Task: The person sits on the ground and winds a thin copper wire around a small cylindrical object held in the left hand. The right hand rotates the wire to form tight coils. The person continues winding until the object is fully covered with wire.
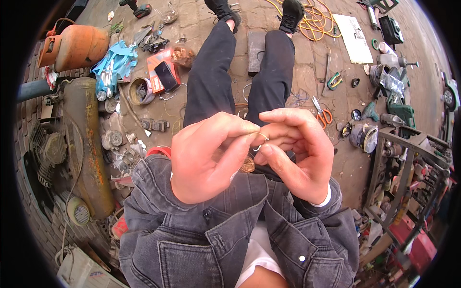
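Observation:
My left hand [206,156] is held up in front of my lap, thumb and forefinger pinched on a thin wire [262,135]. The wire is yellowish and bends in a small loop, with pale tips by the right thumb. Facing it, my right hand [307,153] has its fingers curled round the wire's end, the thumb tip close against it; the exact contact is partly hidden. Below the hands, a coil of copper-coloured wire [248,165] shows partly at my lap.
Orange-handled scissors [325,116], green pliers [334,81] and a yellow cable [314,21] lie on the paving at right. A metal rack [406,149] stands farther right. At left are a phone [166,77], an orange gas cylinder [82,47] and a rusty cylinder [86,149].

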Motion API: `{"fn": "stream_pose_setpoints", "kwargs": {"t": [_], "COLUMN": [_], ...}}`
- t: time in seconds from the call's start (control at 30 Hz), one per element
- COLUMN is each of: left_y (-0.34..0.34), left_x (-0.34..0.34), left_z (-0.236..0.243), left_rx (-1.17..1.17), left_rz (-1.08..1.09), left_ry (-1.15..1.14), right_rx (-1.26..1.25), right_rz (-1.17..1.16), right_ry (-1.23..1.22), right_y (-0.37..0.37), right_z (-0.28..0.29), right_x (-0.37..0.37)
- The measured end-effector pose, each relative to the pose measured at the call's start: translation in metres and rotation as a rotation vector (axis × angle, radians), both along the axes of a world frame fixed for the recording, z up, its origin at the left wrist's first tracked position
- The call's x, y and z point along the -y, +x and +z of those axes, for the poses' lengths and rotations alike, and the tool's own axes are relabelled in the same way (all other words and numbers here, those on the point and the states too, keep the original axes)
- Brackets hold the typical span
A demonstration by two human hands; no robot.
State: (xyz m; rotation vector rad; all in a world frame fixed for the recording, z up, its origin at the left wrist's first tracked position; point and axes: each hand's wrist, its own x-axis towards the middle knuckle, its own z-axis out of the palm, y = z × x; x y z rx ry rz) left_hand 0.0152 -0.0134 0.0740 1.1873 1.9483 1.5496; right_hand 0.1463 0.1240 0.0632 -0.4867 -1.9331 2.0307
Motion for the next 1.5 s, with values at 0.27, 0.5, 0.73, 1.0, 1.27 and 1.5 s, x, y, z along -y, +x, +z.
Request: {"fn": "stream_pose_setpoints", "kwargs": {"t": [0.27,0.5,0.73,1.0,1.27,1.5], "left_y": [-0.006,-0.002,0.006,-0.001,-0.008,-0.005], "left_x": [0.002,-0.016,-0.04,-0.027,-0.019,-0.01], "left_z": [-0.011,-0.034,-0.063,-0.057,-0.057,-0.043], "left_rx": [0.332,0.961,0.496,0.576,0.934,0.1], "left_rz": [-0.128,0.14,0.447,-0.027,-0.325,-0.197], "left_ry": [-0.055,0.479,0.355,0.064,0.208,0.084], "right_rx": [-0.134,-0.098,-0.221,-0.013,-0.009,-0.009], "right_rz": [-0.117,-0.002,0.011,0.024,0.069,0.115], "right_ry": [0.545,0.493,0.736,0.319,-0.287,-0.406], "right_y": [-0.003,-0.011,-0.019,-0.013,-0.003,0.003], "right_z": [-0.005,-0.021,-0.024,-0.023,-0.036,-0.033], "right_x": [-0.02,0.005,0.016,-0.026,-0.021,-0.028]}}
